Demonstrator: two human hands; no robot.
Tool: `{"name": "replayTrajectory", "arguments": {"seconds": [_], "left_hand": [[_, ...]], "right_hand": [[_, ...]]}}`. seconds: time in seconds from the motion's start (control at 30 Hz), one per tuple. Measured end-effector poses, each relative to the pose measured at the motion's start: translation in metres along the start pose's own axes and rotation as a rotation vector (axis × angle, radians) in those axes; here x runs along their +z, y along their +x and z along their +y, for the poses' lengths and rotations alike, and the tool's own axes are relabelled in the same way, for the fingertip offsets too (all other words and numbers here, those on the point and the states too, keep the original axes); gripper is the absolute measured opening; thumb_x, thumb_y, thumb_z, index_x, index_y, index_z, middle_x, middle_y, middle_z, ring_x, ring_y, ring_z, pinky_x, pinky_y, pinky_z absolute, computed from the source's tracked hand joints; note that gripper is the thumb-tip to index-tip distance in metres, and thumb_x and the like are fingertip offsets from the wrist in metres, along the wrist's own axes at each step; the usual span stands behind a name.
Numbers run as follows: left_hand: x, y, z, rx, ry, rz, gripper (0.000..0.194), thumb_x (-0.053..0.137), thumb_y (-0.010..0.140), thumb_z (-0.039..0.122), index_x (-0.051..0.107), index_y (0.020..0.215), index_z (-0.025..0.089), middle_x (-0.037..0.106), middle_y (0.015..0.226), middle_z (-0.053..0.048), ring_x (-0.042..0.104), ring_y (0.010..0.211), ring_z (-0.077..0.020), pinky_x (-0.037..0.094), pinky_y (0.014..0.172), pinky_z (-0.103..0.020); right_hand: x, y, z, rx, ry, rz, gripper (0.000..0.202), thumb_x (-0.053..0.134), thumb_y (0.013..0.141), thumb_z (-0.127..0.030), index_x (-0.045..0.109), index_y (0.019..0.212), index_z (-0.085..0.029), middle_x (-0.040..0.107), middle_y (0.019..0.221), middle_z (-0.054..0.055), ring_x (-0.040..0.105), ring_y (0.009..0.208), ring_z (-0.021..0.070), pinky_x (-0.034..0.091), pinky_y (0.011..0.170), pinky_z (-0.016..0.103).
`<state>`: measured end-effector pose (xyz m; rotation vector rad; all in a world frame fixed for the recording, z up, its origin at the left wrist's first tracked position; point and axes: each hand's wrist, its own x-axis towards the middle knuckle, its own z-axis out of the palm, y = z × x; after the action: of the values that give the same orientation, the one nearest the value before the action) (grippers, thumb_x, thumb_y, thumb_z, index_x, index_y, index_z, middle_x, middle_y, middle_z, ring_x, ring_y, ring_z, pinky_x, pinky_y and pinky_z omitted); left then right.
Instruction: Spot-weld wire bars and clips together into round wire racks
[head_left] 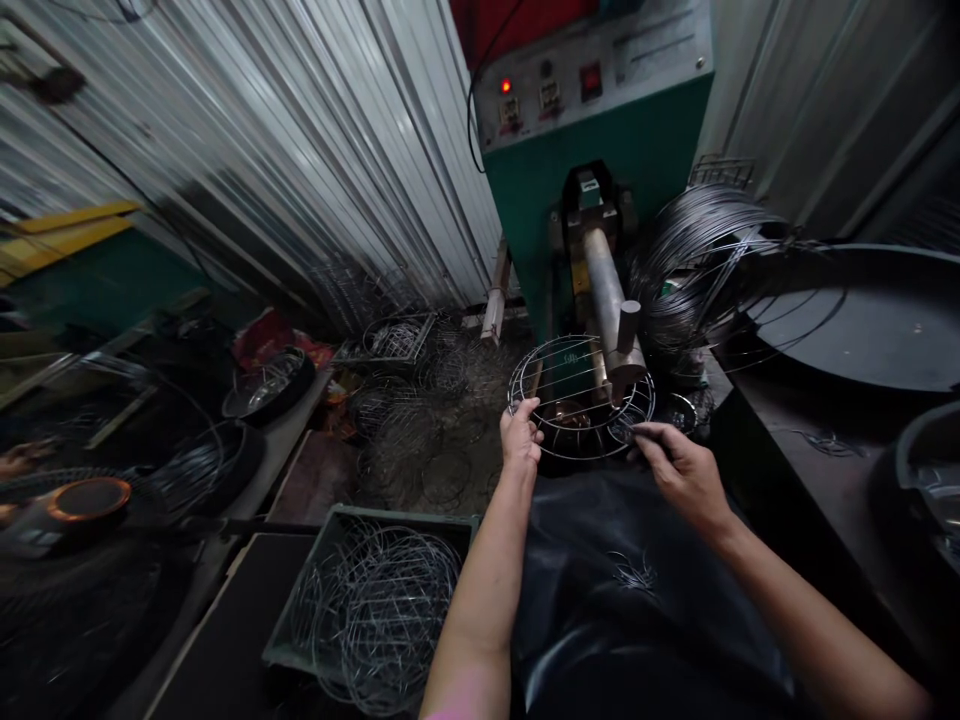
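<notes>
A round wire rack (571, 382), two rings joined by parallel wires, lies tilted under the upper metal arm (606, 275) of a green machine. My left hand (521, 435) grips its near left rim between thumb and curled fingers. At the near right rim, my right hand (681, 472) is closed in a pinch. Whatever sits between those fingertips is too small and dark to make out. The rack passes around the arm's end, close to the electrode tips; whether they touch it I cannot tell. Several short wire pieces (636, 572) rest on the black apron (600, 640) over my lap.
The green machine (517, 200) has a lit red lamp (505, 86). Wire coils (697, 250) hang beside it. A large round pan (862, 330) stands right. Lower left, a green crate (300, 610) holds tangled wire rings (390, 600). A co-worker's hand (22, 460) shows far left.
</notes>
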<state>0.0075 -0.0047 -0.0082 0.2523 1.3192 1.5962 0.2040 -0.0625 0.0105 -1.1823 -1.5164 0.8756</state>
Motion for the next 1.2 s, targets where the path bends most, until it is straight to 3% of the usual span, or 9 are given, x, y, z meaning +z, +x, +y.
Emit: {"name": "replayTrajectory", "arguments": {"seconds": [0.1,0.23,0.47,0.77,0.87,1.03,1.2], "left_hand": [[0.001,-0.001,-0.002,-0.021,0.003,0.021,0.039,0.072,0.047,0.029,0.039,0.064,0.019,0.026,0.05,0.012,0.02,0.035,-0.0002,0.013,0.032,-0.015],[0.002,-0.002,-0.004,-0.015,0.01,0.039,0.04,0.073,0.046,0.028,0.04,0.068,0.019,0.027,0.051,0.012,0.021,0.035,-0.0002,0.014,0.032,-0.015],[0.004,-0.004,-0.005,0.009,-0.001,0.013,0.041,0.074,0.047,0.029,0.039,0.068,0.019,0.029,0.051,0.012,0.022,0.034,-0.0001,0.015,0.031,-0.015],[0.006,-0.001,-0.008,-0.019,-0.024,0.041,0.037,0.071,0.046,0.028,0.038,0.062,0.019,0.025,0.05,0.012,0.02,0.035,-0.0004,0.014,0.032,-0.016],[0.006,-0.002,-0.009,-0.029,-0.017,0.036,0.038,0.071,0.046,0.029,0.039,0.063,0.019,0.025,0.05,0.012,0.019,0.035,-0.0002,0.014,0.032,-0.016],[0.007,-0.004,-0.009,-0.028,-0.016,0.013,0.041,0.072,0.045,0.029,0.037,0.063,0.019,0.028,0.049,0.012,0.019,0.035,0.0003,0.012,0.033,-0.016],[0.007,-0.003,-0.008,-0.027,-0.03,0.012,0.039,0.072,0.045,0.028,0.038,0.064,0.019,0.027,0.05,0.012,0.02,0.035,0.0,0.013,0.034,-0.016]], "right_hand": [[0.006,-0.003,0.011,0.068,0.066,0.001,0.025,0.051,0.082,-0.04,0.06,0.092,-0.02,0.067,0.071,0.004,0.063,0.062,0.0179,0.051,0.058,0.029],[0.012,-0.001,0.027,0.113,-0.027,-0.085,0.027,0.052,0.08,-0.043,0.061,0.088,-0.019,0.065,0.061,0.003,0.06,0.053,0.0173,0.047,0.051,0.028],[0.008,0.006,0.02,0.16,-0.041,-0.074,0.027,0.05,0.08,-0.041,0.06,0.09,-0.018,0.065,0.059,0.002,0.051,0.042,0.0136,0.042,0.045,0.027],[0.013,-0.004,0.021,0.12,0.181,0.13,0.021,0.053,0.082,-0.04,0.057,0.089,-0.02,0.067,0.08,0.005,0.061,0.063,0.0167,0.049,0.057,0.029],[0.014,-0.001,0.022,0.111,0.159,0.076,0.025,0.053,0.081,-0.041,0.059,0.093,-0.02,0.067,0.079,0.005,0.063,0.066,0.0182,0.049,0.057,0.029],[0.01,0.003,0.025,0.12,0.001,-0.048,0.026,0.05,0.082,-0.039,0.06,0.093,-0.017,0.064,0.062,0.003,0.059,0.055,0.0168,0.046,0.052,0.028],[0.007,0.006,0.024,0.055,-0.063,-0.106,0.023,0.048,0.082,-0.036,0.06,0.09,-0.018,0.065,0.063,0.002,0.06,0.057,0.016,0.046,0.057,0.027]]}}
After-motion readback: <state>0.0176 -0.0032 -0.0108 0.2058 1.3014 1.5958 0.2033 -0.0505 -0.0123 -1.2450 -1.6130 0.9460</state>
